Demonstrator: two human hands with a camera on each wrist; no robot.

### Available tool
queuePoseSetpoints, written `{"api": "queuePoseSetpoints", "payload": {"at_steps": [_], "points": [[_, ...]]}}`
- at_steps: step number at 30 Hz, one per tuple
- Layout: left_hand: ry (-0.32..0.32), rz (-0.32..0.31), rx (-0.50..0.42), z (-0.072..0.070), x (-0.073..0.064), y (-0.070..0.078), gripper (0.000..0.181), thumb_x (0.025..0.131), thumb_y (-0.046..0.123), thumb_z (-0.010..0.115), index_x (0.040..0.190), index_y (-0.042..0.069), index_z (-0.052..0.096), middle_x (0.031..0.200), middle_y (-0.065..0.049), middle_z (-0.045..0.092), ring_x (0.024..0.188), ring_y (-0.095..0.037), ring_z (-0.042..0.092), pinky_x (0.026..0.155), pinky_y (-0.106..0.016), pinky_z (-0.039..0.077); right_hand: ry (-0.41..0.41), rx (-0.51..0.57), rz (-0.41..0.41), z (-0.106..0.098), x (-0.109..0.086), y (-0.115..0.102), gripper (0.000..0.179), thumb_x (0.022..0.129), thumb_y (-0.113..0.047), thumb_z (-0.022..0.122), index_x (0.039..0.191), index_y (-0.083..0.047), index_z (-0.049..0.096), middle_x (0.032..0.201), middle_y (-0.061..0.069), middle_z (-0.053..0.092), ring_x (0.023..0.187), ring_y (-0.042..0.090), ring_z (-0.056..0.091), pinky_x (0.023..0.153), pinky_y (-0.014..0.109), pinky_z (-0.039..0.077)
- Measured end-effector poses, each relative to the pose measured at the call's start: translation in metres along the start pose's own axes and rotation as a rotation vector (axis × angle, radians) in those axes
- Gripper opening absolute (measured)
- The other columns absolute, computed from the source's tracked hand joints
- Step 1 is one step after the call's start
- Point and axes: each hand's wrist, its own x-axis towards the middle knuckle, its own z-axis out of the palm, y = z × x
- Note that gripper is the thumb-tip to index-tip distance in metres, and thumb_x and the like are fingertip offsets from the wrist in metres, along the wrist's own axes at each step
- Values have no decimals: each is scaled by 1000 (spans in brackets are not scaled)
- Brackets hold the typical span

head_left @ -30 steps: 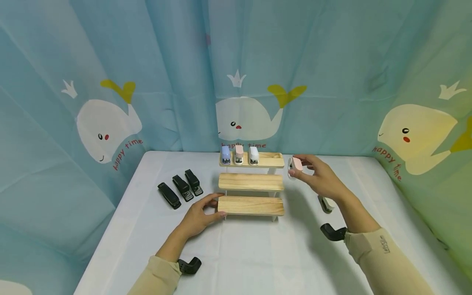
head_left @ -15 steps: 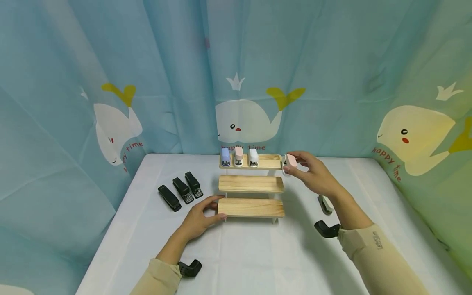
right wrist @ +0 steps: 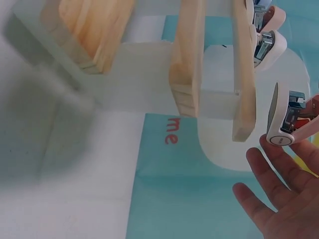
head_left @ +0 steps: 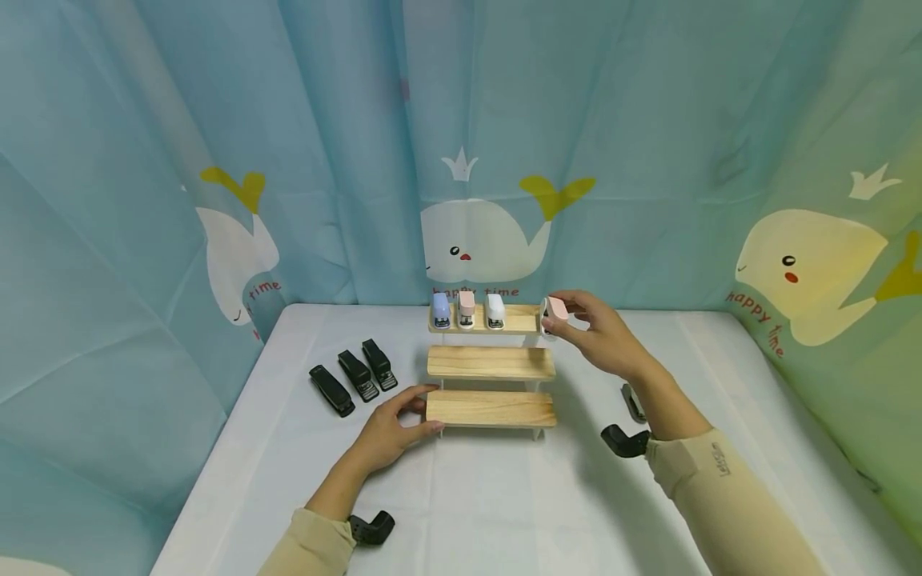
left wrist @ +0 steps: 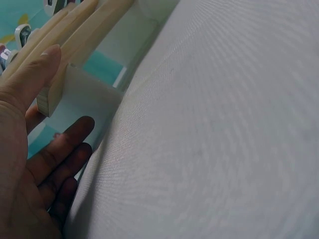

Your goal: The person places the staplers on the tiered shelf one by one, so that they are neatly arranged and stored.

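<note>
A three-step wooden display shelf (head_left: pixel 491 362) on pale supports stands mid-table. My left hand (head_left: pixel 389 428) grips the left end of its lowest step; in the left wrist view the thumb lies along the wood, the lower fingers spread beside the pale support (left wrist: pixel 89 92). At the right end of the top step, my right hand (head_left: pixel 605 338) pinches a small pink-and-white stapler (head_left: pixel 556 310). The right wrist view has this stapler (right wrist: pixel 281 114) tilted, just past the end of the top board (right wrist: pixel 244 99). A lilac stapler (head_left: pixel 442 309), another pink stapler (head_left: pixel 466 309) and a white stapler (head_left: pixel 495 310) stand on that step.
Left of the shelf, several black staplers (head_left: pixel 358 374) lie on the white-covered table (head_left: pixel 497 504). One more stapler (head_left: pixel 634 402) lies to the right, partly behind the right forearm. A blue whale-print curtain (head_left: pixel 346 160) hangs close behind the table.
My right hand has carried the pink stapler left, from beside the shelf to the right end of the top step. The left hand keeps its grip on the lowest step.
</note>
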Motion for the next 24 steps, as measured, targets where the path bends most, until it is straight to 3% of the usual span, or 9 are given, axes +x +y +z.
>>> {"api": "queuePoseSetpoints", "payload": {"at_steps": [4, 13, 24], "points": [[-11, 15, -23, 0, 0, 0, 61, 84, 47, 84, 139, 48, 58, 110, 12, 72, 117, -13, 64, 110, -49, 42, -10, 12, 0, 3, 4, -2, 54, 102, -35, 67, 146, -7, 54, 135, 13, 61, 130, 31, 54, 117, 58, 35], [-26, 22, -41, 0, 0, -1, 61, 85, 44, 84, 140, 47, 57, 110, 13, 73, 116, -11, 65, 110, -48, 42, -57, 14, 19, 8, 14, -4, 57, 104, -39, 63, 151, -11, 49, 153, 15, 50, 142, 38, 45, 119, 61, 32], [-28, 25, -45, 0, 0, 0, 61, 86, 44, 84, 140, 47, 57, 111, 13, 73, 116, -11, 65, 110, -47, 42, -66, 34, 35, 17, 25, -3, 58, 103, -42, 64, 149, -10, 51, 148, 12, 54, 140, 34, 48, 118, 58, 34]]}}
